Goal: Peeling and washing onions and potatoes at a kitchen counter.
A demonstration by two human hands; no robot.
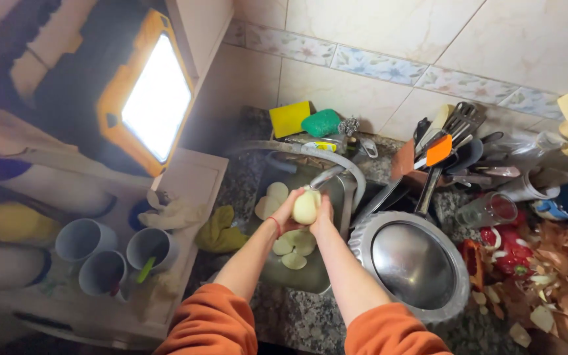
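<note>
Two hands cup a peeled potato under the tap, over the sink.

The left hand and right hand are both curled around the pale potato, fingers pressed to its sides, holding it just below the spout of the curved tap; beneath it, in the steel sink, lie more pale peeled pieces — some flat, some rounded; on the worktop to the right rests a large upturned steel lid, with peelings and a red pepper beyond; to the left, grey mugs stand on a rack; a yellow sponge and green scourer sit behind the tap.
</note>
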